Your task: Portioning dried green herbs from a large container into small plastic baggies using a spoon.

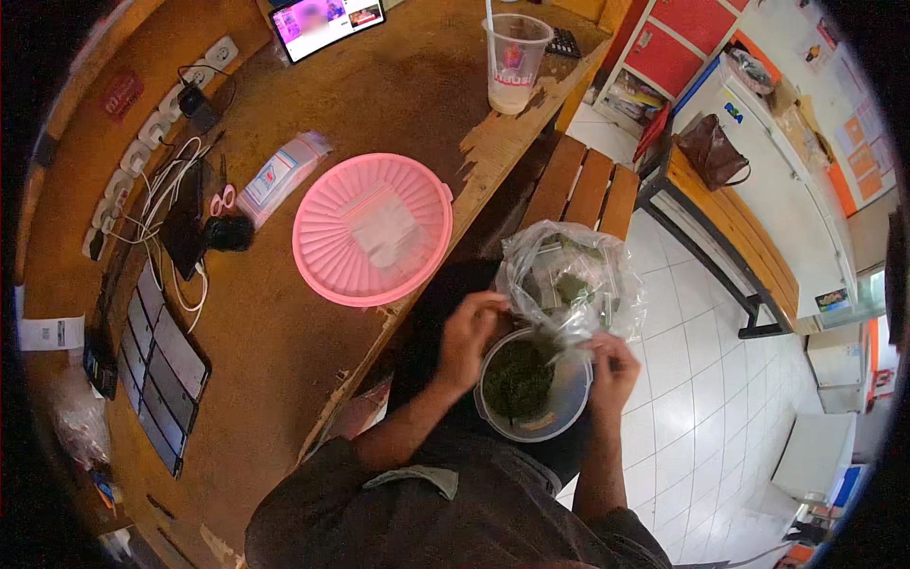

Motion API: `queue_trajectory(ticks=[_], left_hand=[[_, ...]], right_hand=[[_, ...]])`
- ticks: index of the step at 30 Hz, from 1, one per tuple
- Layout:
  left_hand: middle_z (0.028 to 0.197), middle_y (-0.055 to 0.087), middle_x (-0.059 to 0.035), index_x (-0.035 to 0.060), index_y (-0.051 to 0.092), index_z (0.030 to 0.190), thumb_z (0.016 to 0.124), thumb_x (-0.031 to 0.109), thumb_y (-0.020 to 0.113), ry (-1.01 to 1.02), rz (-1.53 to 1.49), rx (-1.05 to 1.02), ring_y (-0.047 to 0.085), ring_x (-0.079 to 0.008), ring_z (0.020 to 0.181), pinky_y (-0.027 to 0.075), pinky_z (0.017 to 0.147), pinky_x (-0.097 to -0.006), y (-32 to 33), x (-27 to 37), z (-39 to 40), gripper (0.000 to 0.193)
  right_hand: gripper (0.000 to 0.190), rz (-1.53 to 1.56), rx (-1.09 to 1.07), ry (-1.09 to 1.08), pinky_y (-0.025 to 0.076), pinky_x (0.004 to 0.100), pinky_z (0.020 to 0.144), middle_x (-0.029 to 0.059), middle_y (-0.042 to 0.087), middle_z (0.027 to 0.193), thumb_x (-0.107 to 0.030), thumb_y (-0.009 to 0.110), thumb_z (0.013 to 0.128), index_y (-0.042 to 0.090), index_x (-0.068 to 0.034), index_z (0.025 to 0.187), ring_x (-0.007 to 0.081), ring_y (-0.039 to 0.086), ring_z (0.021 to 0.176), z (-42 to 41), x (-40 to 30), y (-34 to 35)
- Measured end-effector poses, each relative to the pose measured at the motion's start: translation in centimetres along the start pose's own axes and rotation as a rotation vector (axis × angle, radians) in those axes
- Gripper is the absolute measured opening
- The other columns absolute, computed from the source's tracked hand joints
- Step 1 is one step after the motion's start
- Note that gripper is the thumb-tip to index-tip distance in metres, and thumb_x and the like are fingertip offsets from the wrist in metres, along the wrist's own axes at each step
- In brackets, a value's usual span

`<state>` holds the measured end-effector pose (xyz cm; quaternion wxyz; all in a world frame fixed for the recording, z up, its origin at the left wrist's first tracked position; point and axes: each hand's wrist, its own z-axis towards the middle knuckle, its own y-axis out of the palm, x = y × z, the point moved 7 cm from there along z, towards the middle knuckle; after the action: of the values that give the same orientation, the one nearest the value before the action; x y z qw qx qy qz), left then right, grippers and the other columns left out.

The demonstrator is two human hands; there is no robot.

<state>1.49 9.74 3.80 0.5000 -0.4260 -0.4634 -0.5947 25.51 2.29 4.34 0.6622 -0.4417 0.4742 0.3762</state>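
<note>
A round plastic tub [573,411] sits at my lap, partly filled with dark green dried leaf material [517,380]. Just beyond it is a clear plastic bag [625,284] with several small packets of green stuff [571,288] inside. My left hand [466,345] is at the tub's left rim, its curled fingertips by the bag's near left edge; whether they grip it is unclear. Over the tub's right rim, my right hand [613,370] pinches a blurred piece of clear plastic [572,347], which may be part of the bag or a separate packet.
On the wooden table [263,355] lies a pink ribbed lid [320,242] bearing a clear zip bag [387,226]. Nearby are a pack of plastic bags [281,178], pink-handled scissors [222,201], white cables [149,192], a plastic cup [513,67] and a tablet [327,27]. Slatted wood [579,185] supports the bag.
</note>
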Motion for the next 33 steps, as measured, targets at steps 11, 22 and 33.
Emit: queue_trajectory(ticks=[11,22,33], left_hand=[[0.127,0.053,-0.0187,0.0012,0.050,0.126,0.094,0.026,0.059,0.073,0.715,0.007,0.054,-0.0352,0.117,0.044,0.097,-0.0433,-6.9,-2.8,-8.5,0.041],[0.125,0.051,-0.0185,0.0064,0.061,0.109,0.086,0.018,0.068,-0.104,0.350,-0.348,0.052,-0.0331,0.115,0.045,0.095,-0.0420,-3.6,-8.3,-4.4,0.027],[0.118,0.060,-0.0073,-0.0044,0.058,0.116,0.096,0.026,0.059,-0.242,-0.647,0.041,0.057,-0.0183,0.109,0.045,0.095,-0.0340,-3.3,1.6,-2.5,0.037]], right_hand=[[0.037,-0.234,0.000,-0.242,0.030,0.0408,0.108,0.0138,0.059,0.126,-0.020,0.061,0.091,0.058,-0.006,0.125,0.0305,0.049,0.123,7.6,-5.3,7.3],[0.011,-0.679,-0.138,-0.786,0.026,0.0521,0.100,0.0015,0.062,0.118,-0.021,0.076,0.074,0.076,-0.019,0.085,0.0292,0.049,0.116,10.0,-16.6,25.4],[0.020,-0.733,-0.143,-0.724,0.032,0.0475,0.099,0.0042,0.061,0.123,-0.014,0.082,0.066,0.074,-0.014,0.084,0.0341,0.045,0.126,0.3,-16.2,13.1]])
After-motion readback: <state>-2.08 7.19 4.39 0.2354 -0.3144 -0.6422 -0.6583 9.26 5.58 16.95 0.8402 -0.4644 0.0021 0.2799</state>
